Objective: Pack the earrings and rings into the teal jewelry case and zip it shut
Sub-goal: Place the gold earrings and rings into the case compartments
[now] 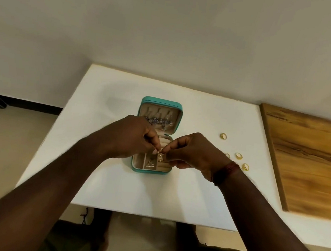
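The teal jewelry case (162, 101) sits open in the middle of the white table (114, 187), its lid tipped back on the far side and its base toward the person. It is a small, rounded-corner box: teal outside, pale beige lining within. The lid carries a row of little hooks, and below them a cluster of silvery, purplish earrings (161, 122). The base is split into compartments, with padded rolls along the right side.

Both hands meet just over the base. The left hand (133, 138) has its fingers curled and pinches the top of a gold triangle earring (160, 156) between thumb and fingertip; the right hand (194, 152) is curled the same way, pinching that piece from the other side. The earring hangs point-down above the compartments. A matching triangle earring (150, 164) lies flat in a near compartment of the base.

To the right of the case, gold rings rest on the table, one far ring (223, 136) apart from a group of three rings (239, 156), with one of those partly hidden behind the right hand. A red thread band (228, 168) circles the right wrist, and a wooden board (309, 159) lies along the table's right edge.
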